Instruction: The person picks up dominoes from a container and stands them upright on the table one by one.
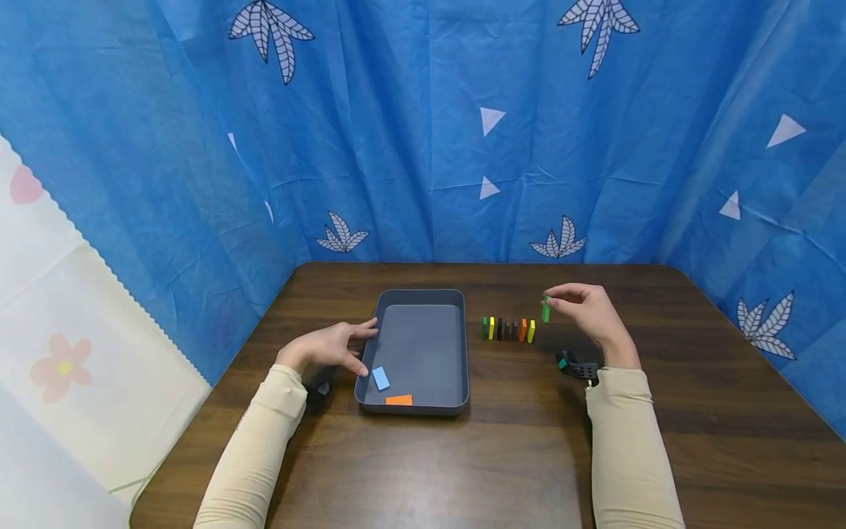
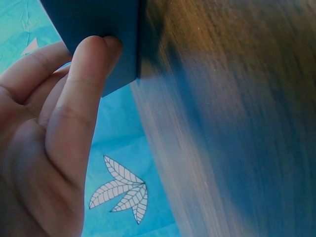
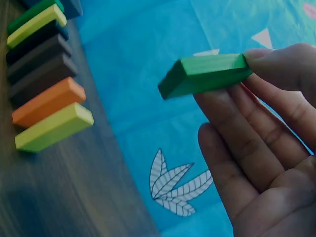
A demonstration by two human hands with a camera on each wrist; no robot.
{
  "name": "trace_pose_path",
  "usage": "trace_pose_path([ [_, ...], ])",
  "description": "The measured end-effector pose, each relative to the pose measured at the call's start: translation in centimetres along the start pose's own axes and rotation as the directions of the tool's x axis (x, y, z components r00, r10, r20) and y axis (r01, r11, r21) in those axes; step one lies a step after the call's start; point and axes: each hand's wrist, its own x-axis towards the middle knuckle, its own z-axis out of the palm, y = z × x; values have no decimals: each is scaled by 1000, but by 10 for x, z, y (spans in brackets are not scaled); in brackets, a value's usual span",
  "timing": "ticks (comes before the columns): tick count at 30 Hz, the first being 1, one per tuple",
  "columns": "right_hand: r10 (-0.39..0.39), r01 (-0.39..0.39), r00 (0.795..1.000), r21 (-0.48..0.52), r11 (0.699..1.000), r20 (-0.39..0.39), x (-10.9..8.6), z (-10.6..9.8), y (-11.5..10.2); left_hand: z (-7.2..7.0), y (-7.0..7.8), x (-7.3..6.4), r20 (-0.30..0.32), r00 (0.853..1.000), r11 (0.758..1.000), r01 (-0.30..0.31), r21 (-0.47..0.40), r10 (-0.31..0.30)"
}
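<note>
My right hand (image 1: pixel 583 308) pinches a green domino block (image 3: pixel 212 74) between thumb and fingertips, holding it up just past the right end of a row of similar blocks. That row stands upright on the table: a dark green block (image 3: pixel 34 17), a yellow one, several black or dark ones, an orange block (image 3: pixel 49 103) and a yellow block (image 3: pixel 54 128) at the near right end. At the left side of a dark grey tray (image 1: pixel 463 367), my left hand (image 1: pixel 333 347) rests with thumb and fingers spread along its wall. In the left wrist view, the thumb (image 2: pixel 79 89) overlaps the tray's outer wall.
Inside the tray lie a light blue block (image 1: pixel 380 378) and an orange block (image 1: pixel 399 400), near its front. The brown wooden table (image 1: pixel 502 455) ends at a blue curtain (image 1: pixel 410 147) behind. Wrist-camera gear (image 1: pixel 578 366) hangs under the right wrist.
</note>
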Motion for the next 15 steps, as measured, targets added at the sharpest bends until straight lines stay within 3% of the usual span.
trace_pose_path([
  [8, 64, -63, 998, -48, 997, 1, 0, -2, 18, 0, 1, 0, 2, 1000, 1000, 0, 3, 0],
  [15, 125, -122, 990, -48, 991, 65, 0, 1, 28, 0, 1, 0, -4, 1000, 1000, 7, 7, -7],
])
